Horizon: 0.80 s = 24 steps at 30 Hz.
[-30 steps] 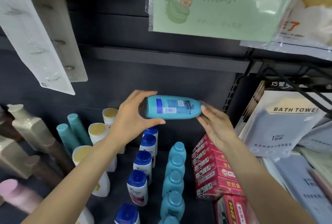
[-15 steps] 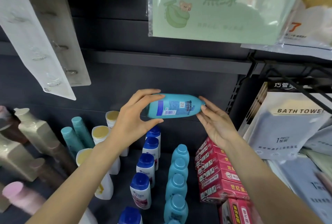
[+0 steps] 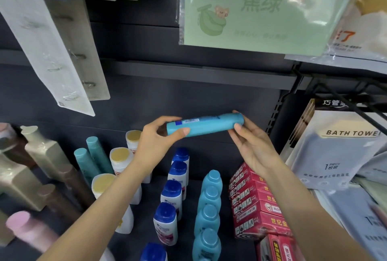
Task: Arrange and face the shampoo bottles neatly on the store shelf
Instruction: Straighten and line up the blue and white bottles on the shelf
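STEP: checking a bottle's facing | HANDS: left hand (image 3: pixel 156 142) pinches the teal bottle (image 3: pixel 206 124) at one end, right hand (image 3: pixel 252 145) grips the other | WHERE: sideways between both hands, above the teal row (image 3: pixel 208 208) | NEXT: likely stand it upright, label forward, in that row.

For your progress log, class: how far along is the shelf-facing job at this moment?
Done: the blue-capped bottles and light blue bottles stand in tidy rows. In hand: the left hand and right hand hold a light blue bottle sideways above the shelf. Left: standing it upright in its row.
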Each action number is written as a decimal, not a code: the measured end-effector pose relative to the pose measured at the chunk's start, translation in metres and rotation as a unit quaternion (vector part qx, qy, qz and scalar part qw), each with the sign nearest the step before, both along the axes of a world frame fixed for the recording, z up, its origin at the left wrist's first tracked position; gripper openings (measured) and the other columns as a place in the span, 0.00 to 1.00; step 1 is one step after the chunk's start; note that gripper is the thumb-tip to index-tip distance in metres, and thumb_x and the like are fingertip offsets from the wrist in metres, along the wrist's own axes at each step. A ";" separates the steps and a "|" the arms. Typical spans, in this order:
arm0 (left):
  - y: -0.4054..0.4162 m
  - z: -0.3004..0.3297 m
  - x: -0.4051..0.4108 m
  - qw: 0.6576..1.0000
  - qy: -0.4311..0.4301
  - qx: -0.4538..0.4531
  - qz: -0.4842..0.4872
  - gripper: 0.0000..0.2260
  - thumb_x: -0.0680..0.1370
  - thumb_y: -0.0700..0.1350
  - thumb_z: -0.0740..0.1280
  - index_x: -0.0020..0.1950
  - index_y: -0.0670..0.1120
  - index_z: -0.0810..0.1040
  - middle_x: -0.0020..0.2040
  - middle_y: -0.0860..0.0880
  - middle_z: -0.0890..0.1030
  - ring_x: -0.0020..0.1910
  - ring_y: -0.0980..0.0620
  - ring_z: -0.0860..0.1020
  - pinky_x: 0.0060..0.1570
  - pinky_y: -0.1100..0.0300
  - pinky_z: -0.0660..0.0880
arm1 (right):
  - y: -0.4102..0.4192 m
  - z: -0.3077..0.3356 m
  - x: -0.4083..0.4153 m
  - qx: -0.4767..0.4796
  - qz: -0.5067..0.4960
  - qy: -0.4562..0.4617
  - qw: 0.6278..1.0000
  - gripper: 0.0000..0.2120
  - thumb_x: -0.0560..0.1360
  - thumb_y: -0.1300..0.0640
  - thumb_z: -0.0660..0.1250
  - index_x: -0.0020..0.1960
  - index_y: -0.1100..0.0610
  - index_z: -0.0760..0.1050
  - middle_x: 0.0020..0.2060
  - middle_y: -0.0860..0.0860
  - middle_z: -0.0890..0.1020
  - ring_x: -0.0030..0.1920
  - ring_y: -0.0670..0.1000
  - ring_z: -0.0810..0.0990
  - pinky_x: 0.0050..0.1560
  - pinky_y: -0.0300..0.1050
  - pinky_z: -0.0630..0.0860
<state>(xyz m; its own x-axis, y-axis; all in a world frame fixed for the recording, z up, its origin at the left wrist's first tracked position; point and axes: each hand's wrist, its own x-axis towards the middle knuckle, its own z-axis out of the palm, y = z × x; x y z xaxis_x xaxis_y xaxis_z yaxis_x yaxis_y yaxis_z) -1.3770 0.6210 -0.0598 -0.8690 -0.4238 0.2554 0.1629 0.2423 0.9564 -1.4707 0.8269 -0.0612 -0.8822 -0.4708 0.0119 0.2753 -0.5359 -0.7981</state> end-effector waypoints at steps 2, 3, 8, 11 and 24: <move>0.002 0.001 -0.002 0.997 -0.035 0.064 0.006 0.05 0.73 0.49 0.71 0.47 0.52 0.80 0.46 0.51 0.82 0.42 0.55 0.82 0.41 0.63 0.79 | 0.000 -0.001 0.000 0.004 -0.005 0.008 1.000 0.23 0.69 0.65 0.66 0.63 0.61 0.72 0.57 0.54 0.81 0.61 0.50 0.78 0.61 0.41 0.74; 0.003 0.001 -0.003 0.995 -0.050 0.083 0.013 0.05 0.74 0.51 0.69 0.47 0.51 0.79 0.45 0.50 0.82 0.38 0.54 0.82 0.38 0.63 0.78 | 0.000 -0.002 0.001 0.009 -0.011 0.009 1.000 0.21 0.67 0.64 0.68 0.60 0.60 0.73 0.54 0.53 0.81 0.59 0.50 0.79 0.60 0.41 0.76; 0.002 -0.001 -0.010 0.986 -0.136 0.092 0.011 0.15 0.76 0.59 0.64 0.47 0.48 0.79 0.41 0.46 0.83 0.32 0.52 0.81 0.27 0.65 0.74 | -0.002 -0.001 0.003 0.037 -0.027 0.037 0.998 0.21 0.59 0.54 0.77 0.48 0.57 0.72 0.49 0.55 0.82 0.52 0.52 0.83 0.50 0.44 0.80; 0.003 -0.005 -0.012 0.974 -0.192 0.120 0.005 0.16 0.76 0.60 0.64 0.46 0.47 0.78 0.41 0.44 0.84 0.30 0.48 0.81 0.23 0.65 0.72 | -0.007 0.004 0.006 0.102 -0.074 0.057 0.990 0.12 0.69 0.59 0.71 0.47 0.60 0.71 0.50 0.56 0.82 0.51 0.53 0.83 0.47 0.44 0.81; -0.004 -0.034 -0.030 0.976 -0.208 -0.062 -0.024 0.09 0.77 0.42 0.67 0.56 0.43 0.77 0.43 0.49 0.80 0.37 0.53 0.80 0.38 0.61 0.79 | -0.015 0.021 -0.001 0.321 -0.184 0.231 0.900 0.09 0.70 0.57 0.74 0.45 0.49 0.75 0.42 0.49 0.80 0.45 0.48 0.81 0.45 0.43 0.81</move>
